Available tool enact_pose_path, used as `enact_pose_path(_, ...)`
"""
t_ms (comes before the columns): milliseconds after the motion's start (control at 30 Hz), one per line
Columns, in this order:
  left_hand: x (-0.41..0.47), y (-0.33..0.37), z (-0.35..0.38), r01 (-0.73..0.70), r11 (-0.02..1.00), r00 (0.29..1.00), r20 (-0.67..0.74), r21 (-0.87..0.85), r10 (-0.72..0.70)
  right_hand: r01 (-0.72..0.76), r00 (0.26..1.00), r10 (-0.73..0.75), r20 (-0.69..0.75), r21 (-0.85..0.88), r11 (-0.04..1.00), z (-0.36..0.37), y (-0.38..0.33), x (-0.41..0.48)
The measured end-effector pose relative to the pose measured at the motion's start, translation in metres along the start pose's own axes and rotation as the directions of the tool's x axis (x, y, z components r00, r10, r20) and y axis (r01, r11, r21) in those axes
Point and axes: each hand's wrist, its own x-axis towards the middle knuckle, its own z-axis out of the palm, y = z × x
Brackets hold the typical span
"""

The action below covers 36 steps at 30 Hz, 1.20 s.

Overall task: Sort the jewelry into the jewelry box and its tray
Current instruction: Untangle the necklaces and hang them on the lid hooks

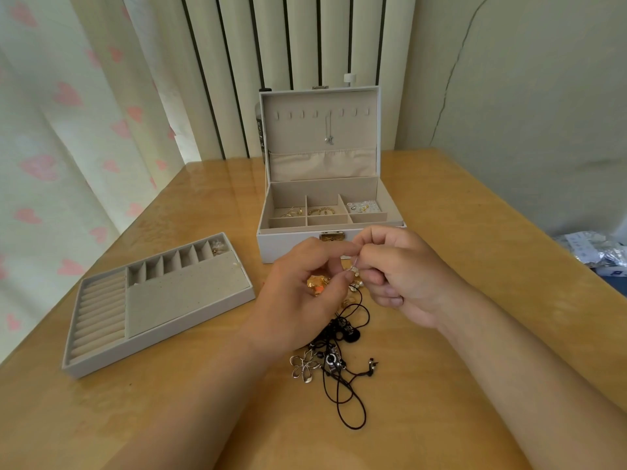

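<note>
An open grey jewelry box [291, 242] stands at the table's middle back, with gold rings and small earrings in its rear compartments and one silver necklace [328, 130] hanging in the lid. Its removable tray [190, 320] lies to the left, with a few pieces in its far corner slot. In front of the box, my left hand [298, 293] and my right hand [403, 273] meet, and both pinch a small silver piece [353, 270] between their fingertips. Under the hands lies a heap of jewelry [334, 347]: black cords, a silver flower pendant, gold pieces partly hidden.
The wooden table [475, 232] runs to a right edge, where crinkled packaging [597, 249] lies beyond it. Curtains with pink hearts hang at the left, and a slatted wall stands behind the box.
</note>
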Motion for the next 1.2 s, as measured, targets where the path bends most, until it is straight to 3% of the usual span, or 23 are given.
enact_pose_path(100, 0.0, -0.001, -0.001, -0.049, 0.999, 0.999, 0.007, 0.01, 0.049, -0.081, 0.996, 0.077, 0.044, 0.097, 0.992, -0.002, -0.001, -0.001)
enact_pose_path(233, 0.001, -0.001, 0.002, 0.028, 0.991, 0.999, 0.025, -0.13, -0.025, -0.172, 0.981, 0.151, 0.125, 0.188, 0.967, -0.007, -0.002, -0.001)
enact_pose_path(400, 0.001, 0.001, -0.001, 0.145, 0.943, 0.989, 0.082, -0.301, -0.126, -0.254, 0.946, 0.204, 0.251, 0.188, 0.949, -0.01, -0.006, -0.004)
enact_pose_path(533, 0.0, 0.004, -0.002, 0.14, 0.935, 0.989, 0.099, -0.326, -0.114, -0.309, 0.921, 0.253, 0.296, 0.161, 0.937, -0.011, -0.009, -0.006)
enact_pose_path(633, -0.001, 0.004, 0.001, 0.078, 0.967, 0.996, 0.065, -0.242, -0.064, -0.334, 0.914, 0.274, 0.299, 0.173, 0.926, -0.011, -0.009, -0.006)
enact_pose_path(733, 0.0, 0.003, -0.001, -0.081, 0.997, 0.996, 0.034, -0.001, 0.08, -0.365, 0.908, 0.302, 0.291, 0.192, 0.911, -0.012, -0.007, -0.006)
enact_pose_path(867, 0.0, 0.004, -0.003, -0.255, 0.925, 0.967, 0.049, 0.282, 0.251, -0.411, 0.884, 0.332, 0.328, 0.21, 0.887, -0.01, -0.01, -0.008)
enact_pose_path(1100, 0.002, 0.006, -0.007, -0.292, 0.842, 0.951, 0.041, 0.454, 0.308, -0.45, 0.843, 0.317, 0.434, 0.247, 0.858, -0.008, -0.012, -0.01)
enact_pose_path(1200, 0.003, 0.006, -0.007, -0.27, 0.829, 0.957, 0.044, 0.491, 0.285, -0.397, 0.869, 0.287, 0.403, 0.222, 0.891, -0.007, -0.014, -0.011)
